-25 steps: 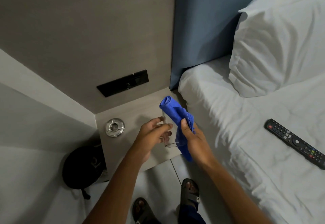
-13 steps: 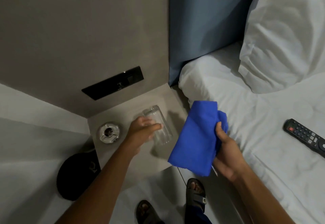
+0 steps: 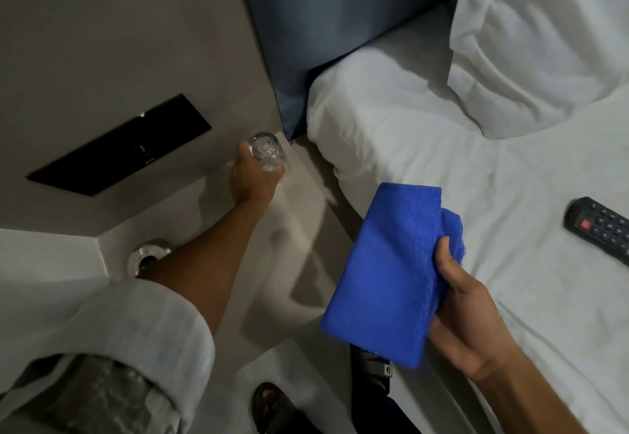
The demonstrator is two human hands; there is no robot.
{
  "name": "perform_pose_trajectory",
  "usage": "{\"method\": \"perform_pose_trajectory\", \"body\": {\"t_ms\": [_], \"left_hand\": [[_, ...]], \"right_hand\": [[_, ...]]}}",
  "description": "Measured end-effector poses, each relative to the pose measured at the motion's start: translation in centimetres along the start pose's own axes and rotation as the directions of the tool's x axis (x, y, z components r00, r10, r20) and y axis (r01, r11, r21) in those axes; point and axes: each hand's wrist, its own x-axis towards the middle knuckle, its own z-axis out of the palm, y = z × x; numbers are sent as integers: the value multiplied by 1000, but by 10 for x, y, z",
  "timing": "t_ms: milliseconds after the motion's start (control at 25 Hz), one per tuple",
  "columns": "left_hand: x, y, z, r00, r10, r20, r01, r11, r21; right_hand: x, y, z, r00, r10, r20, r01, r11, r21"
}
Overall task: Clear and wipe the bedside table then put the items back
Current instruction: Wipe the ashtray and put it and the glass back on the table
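My left hand (image 3: 253,178) grips a clear drinking glass (image 3: 267,151), turned base-up, at the far right corner of the beige bedside table (image 3: 299,229), close to the wall. Whether the glass touches the tabletop I cannot tell. My right hand (image 3: 466,301) holds a folded blue cloth (image 3: 391,273) above the gap between the table's front right corner and the bed. A metal ashtray (image 3: 146,256) sits at the table's left side, partly hidden by my left forearm. A black remote control (image 3: 599,226) lies on the white bed sheet at the right.
A black switch panel (image 3: 119,144) is set in the wall above the table. A blue headboard (image 3: 323,25) and a white pillow (image 3: 537,35) stand behind the bed. My sandalled feet (image 3: 272,410) are on the floor below the table's front edge.
My left hand has carried the glass from the table's front to its far right corner. My right hand has drawn the cloth away from the glass, towards the bed. The camera has moved closer.
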Motion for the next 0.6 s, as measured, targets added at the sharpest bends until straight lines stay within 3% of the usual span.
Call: {"method": "perform_pose_trajectory", "body": {"t_ms": [320, 400, 520, 600], "left_hand": [[-11, -21, -16, 998, 5, 61, -2, 999, -52], [-48, -58, -33, 999, 46, -24, -42, 989, 141], [-105, -145, -81, 984, -91, -155, 146, 907, 394], [-121, -186, -102, 965, -224, -139, 263, 852, 452]], "right_hand": [[-1, -5, 10, 998, -21, -52, 22, 1000, 16], [-3, -6, 13, 998, -40, -53, 41, 999, 19], [-1, 8, 29, 998, -2, -55, 0, 999, -35], [4, 20, 37, 998, 43, -38, -46, 997, -57]]}}
